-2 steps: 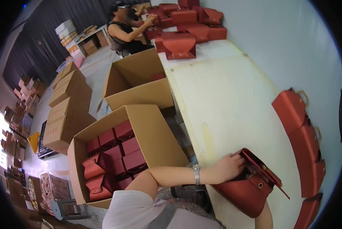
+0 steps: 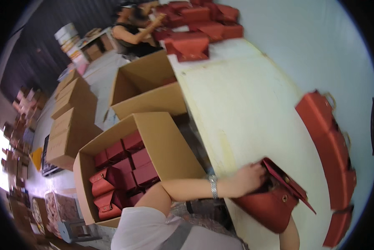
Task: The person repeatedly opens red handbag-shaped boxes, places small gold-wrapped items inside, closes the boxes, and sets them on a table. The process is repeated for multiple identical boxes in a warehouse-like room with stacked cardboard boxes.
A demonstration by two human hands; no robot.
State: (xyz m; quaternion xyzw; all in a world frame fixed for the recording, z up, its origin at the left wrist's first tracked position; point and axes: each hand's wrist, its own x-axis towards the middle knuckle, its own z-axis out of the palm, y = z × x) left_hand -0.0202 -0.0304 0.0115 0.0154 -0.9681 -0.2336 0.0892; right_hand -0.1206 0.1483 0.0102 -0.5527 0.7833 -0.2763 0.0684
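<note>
A red handbag with a raised flap and a gold-rimmed eyelet is held tilted over the near edge of the white table. My left hand, a metal watch on its wrist, has its fingers curled at the bag's opening beside the flap; the fingertips are partly hidden. From below, my right forearm goes up behind the bag, which covers my right hand and its fingers. Left of me stands an open carton, packed with several dark red and red bags.
Along the table's right side stands a row of red bags. More red bags are heaped at the far end, near a seated person. A second open carton, closed cartons and a grey-blue stool stand left.
The whole view has shifted slightly, with some blur. Both arms and the handbag keep nearly the same pose, and the flap stays raised.
</note>
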